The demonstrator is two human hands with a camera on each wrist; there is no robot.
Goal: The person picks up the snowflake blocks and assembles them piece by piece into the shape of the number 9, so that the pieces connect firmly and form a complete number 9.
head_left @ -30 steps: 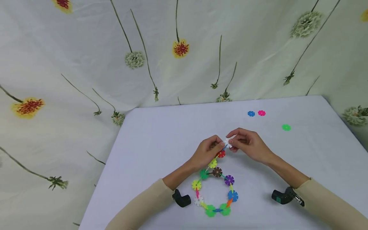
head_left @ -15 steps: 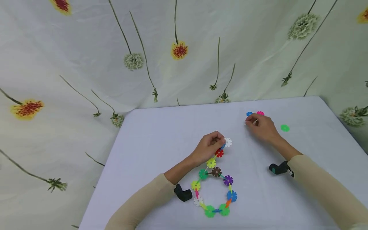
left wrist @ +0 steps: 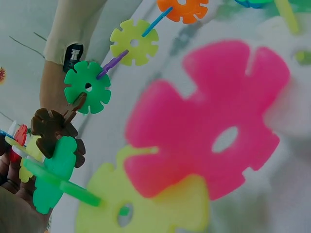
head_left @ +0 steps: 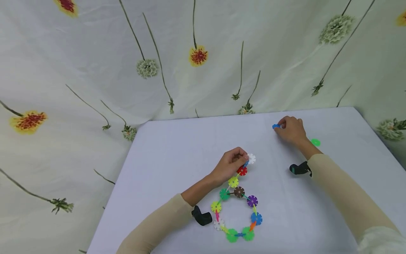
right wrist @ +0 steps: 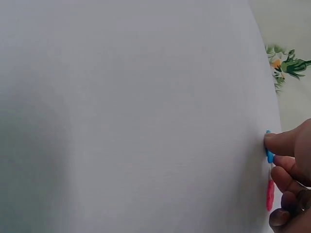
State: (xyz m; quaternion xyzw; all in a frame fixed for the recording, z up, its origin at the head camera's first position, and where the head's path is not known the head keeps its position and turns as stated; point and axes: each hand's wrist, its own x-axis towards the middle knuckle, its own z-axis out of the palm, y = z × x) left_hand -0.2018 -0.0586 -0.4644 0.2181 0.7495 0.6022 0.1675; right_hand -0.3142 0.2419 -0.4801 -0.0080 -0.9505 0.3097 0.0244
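Note:
My left hand (head_left: 229,165) pinches the upper end of a chain of notched plastic flower discs, near a white disc (head_left: 251,158) and a red disc (head_left: 242,171). Below it the chain closes into a ring on the table, with a brown disc (head_left: 239,192) and a purple disc (head_left: 252,201) among several colours. In the left wrist view a pink disc (left wrist: 218,116) looms large. At the table's far side my right hand (head_left: 292,131) pinches a loose blue disc (head_left: 275,126) between thumb and finger. A loose pink disc (right wrist: 270,195) lies just under its other fingers, hidden in the head view.
A loose green disc (head_left: 315,142) lies right of my right wrist. The white-covered table (head_left: 177,151) ends at a flower-printed cloth (head_left: 222,84) behind it. Black wrist devices hang below both sleeves.
My right hand has let go of the white disc, moved away to the far right and taken hold of the blue disc. The left hand has stayed on the chain.

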